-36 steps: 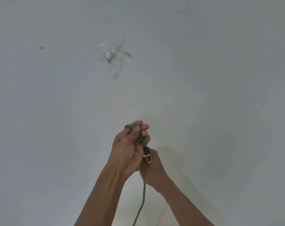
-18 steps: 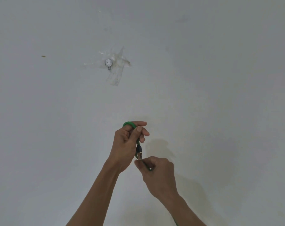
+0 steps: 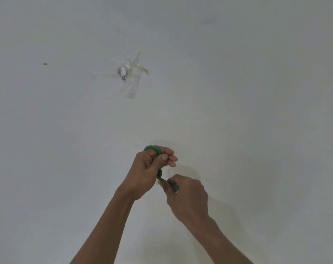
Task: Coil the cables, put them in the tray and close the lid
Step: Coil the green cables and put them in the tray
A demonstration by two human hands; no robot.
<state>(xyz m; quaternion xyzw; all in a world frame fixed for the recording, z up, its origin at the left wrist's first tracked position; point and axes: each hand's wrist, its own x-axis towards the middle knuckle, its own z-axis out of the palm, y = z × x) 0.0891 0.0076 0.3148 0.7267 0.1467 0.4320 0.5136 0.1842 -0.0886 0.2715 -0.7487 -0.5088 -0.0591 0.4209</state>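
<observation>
A green cable [image 3: 152, 148] loops over the top of my left hand [image 3: 149, 168], whose fingers are closed around it. The cable's dark plug end sits just below that hand. My right hand [image 3: 186, 195] is below and to the right, pinching a short green stretch of the same cable [image 3: 173, 186] between thumb and fingers. Most of the cable is hidden inside both hands. No tray or lid is in view.
A plain white surface [image 3: 257, 111] fills the view. A small round metal piece under crossed strips of clear tape [image 3: 132, 73] is stuck to it at upper centre left. A tiny brown speck [image 3: 45, 64] lies far left.
My right hand came out from behind the left hand and moved down and right along the cable. The long green length that hung down between my arms is no longer visible.
</observation>
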